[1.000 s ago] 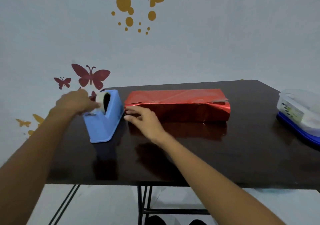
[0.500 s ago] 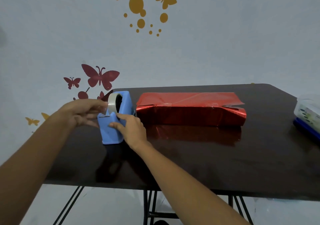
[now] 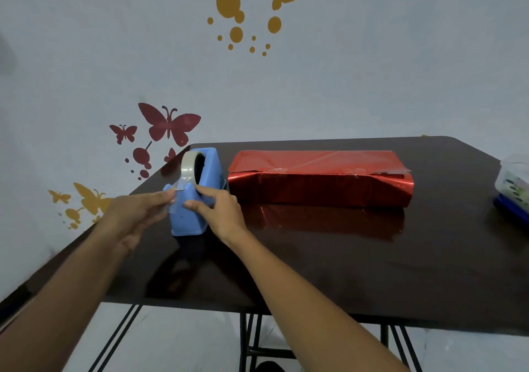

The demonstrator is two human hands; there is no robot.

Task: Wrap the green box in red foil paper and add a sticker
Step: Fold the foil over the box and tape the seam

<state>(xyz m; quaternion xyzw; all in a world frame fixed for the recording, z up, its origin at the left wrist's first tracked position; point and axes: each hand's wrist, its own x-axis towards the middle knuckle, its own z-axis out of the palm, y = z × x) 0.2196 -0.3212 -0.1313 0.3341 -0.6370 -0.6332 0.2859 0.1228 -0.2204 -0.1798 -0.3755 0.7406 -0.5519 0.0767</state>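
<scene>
One dark brown, glossy rectangular table [image 3: 343, 271] on thin black metal legs carries everything, and its surface mirrors what stands on it.

One long, flat box wrapped in shiny red foil paper [image 3: 320, 182] lies along the far edge of the surface, from the middle toward the right edge. The foil is creased, a seam runs along its top near edge with two small pieces of clear tape on it, and at the right end a folded flap sticks out.

One blue plastic tape dispenser [image 3: 213, 168], wedge-shaped with rounded corners, stands near the far left corner, just beside the box's left end; whether they touch cannot be told. It holds one roll of clear tape [image 3: 189, 161].

One clear plastic container on a blue base [image 3: 513, 179] sits at the right edge of the surface, cut off by the frame. Something pale with green spots is inside; what it is cannot be told.

Two bare hands reach in. The left hand [image 3: 134, 214] pinches a strip of clear tape [image 3: 174, 204] between its fingertips, drawn from the roll over the dispenser's front lip. The right hand [image 3: 223, 214] has its grip loose: the index finger and thumb press, nearly straight, against the dispenser's near side.

Dark red and mustard butterfly decals [image 3: 169, 125] dot the pale wall behind.
</scene>
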